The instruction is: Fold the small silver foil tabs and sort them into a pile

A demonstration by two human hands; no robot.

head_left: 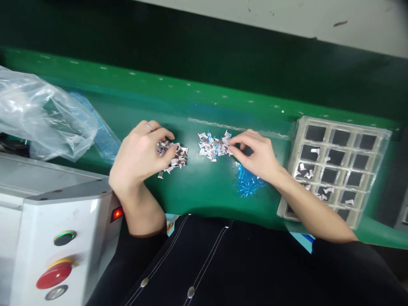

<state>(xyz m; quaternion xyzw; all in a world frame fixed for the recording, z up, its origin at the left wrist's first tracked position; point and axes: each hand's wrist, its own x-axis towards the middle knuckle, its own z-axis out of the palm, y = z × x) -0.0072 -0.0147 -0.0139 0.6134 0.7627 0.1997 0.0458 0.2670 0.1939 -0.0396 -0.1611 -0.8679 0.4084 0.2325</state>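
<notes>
On the green bench point(204, 193), my left hand point(140, 155) pinches the left tab heap point(177, 158), my right hand point(256, 156) the middle heap point(211, 146); the compartment tray point(301, 123) lies mostly bare.

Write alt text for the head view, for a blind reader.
A person's left hand curls over one pile of small silvery parts and the right hand touches the edge of a second pile, on a green worktop. Blue pieces lie beside the right wrist, a compartment tray further right; a plastic bag and white machine sit at left.
</notes>
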